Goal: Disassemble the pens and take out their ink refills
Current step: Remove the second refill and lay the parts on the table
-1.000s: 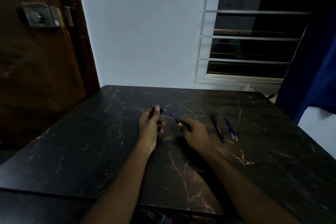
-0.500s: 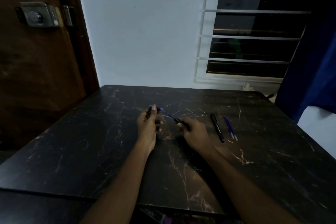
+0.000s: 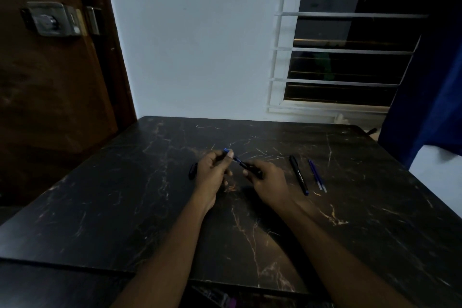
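From the head camera, both hands are up at the middle of the dark marbled desk, working one pen between them. The left hand is curled, thumb and forefinger pinching the blue end of a thin ink refill. The right hand is wrapped around the black pen barrel, gripping it just above the desk. The refill bridges the short gap between the two hands, part of it bare and the rest apparently inside the barrel, so I judge this to be the draw itself: the refill is partly out, not yet free.

Just left of the left hand lies a short black piece, perhaps a cap, though it is too dark to be sure. To the right, near the right hand, a black pen lies lengthwise on the desk, looking whole. Just beside that pen lie two loose refills, blue and side by side. That suggests part of the job is done and at least one pen is waiting.

The next move calls for a straight pull. The left hand should draw along the barrel's line while the right holds firm, since a thin refill would bend if tugged sideways. Once free, it probably belongs with the pair on the right.
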